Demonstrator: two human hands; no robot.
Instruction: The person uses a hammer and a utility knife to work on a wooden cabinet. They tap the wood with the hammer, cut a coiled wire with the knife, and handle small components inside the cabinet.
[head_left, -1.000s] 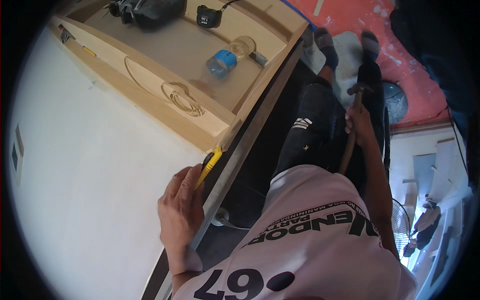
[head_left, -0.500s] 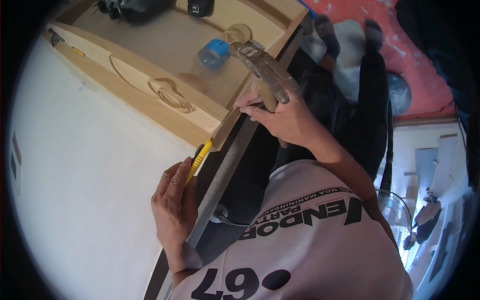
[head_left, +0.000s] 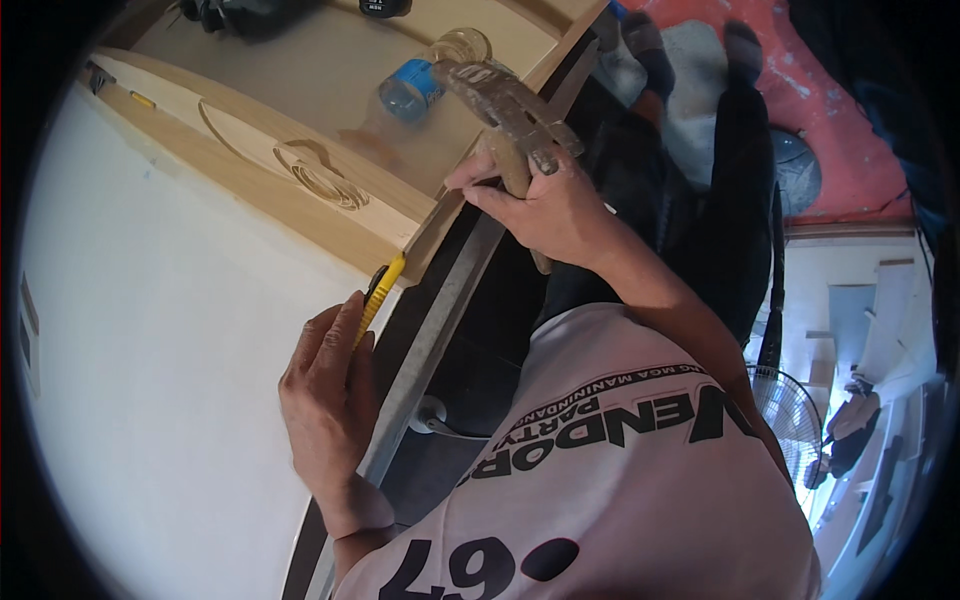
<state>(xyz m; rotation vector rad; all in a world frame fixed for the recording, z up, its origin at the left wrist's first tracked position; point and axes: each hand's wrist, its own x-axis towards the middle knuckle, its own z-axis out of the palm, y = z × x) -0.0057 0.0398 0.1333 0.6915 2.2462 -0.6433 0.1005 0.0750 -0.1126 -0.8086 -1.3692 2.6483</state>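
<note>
Knife [head_left: 380,292], yellow-bodied with a black slider, is held at the near corner of a wooden box [head_left: 395,225], its tip pointed at the edge; whether the wood is touched cannot be told. The knife's body is pinched between the thumb and fingers of the left hand [head_left: 330,375], which is half closed, its back turned up, beside the right edge of a white surface [head_left: 170,330]. By the right hand [head_left: 555,205], farther along the box's right edge, a hammer [head_left: 500,105] is gripped in curled fingers; the thumb and forefinger are stretched out at the wooden edge, and whether anything thin is pinched there cannot be made out. Along the box's left side a loose coil of thin strip [head_left: 335,190] is laid, with a small yellow piece [head_left: 143,99] farther left. Inside the box a clear bottle [head_left: 410,90] with a blue label is seen on its side. At far right red floor [head_left: 840,180] is shown, and at near right a fan [head_left: 790,420] is partly hidden.
</note>
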